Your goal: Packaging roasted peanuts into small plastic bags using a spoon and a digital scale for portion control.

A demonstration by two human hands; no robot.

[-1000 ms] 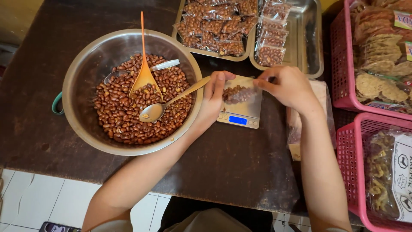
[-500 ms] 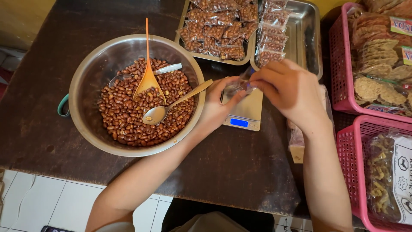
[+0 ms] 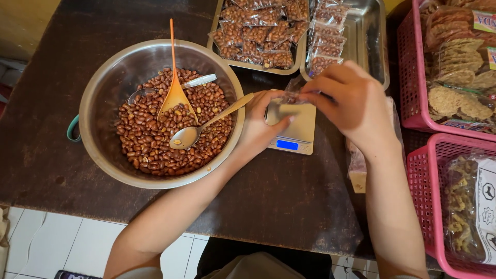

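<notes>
Clear plastic packet [image 3: 293, 94] of brown peanuts, crumpled, pinched shut between left hand [image 3: 258, 126] and right hand [image 3: 351, 103] grip.

A dark wooden table [image 3: 289, 206] carries a steel bowl [image 3: 103, 88], scale [image 3: 299, 135] and tray [image 3: 373, 46].

Camera: one view only, worn on my head.
Facing: almost straight down onto the dark counter [image 3: 289, 206] in front of me.
Nearness: close; both forearms run in from the bottom edge.
Span: steel bowl [image 3: 103, 93] on my left, pink baskets [image 3: 416, 170] cut off by the right edge, floor tiles at bottom left.
Shared: nothing; there is no second view.
</notes>
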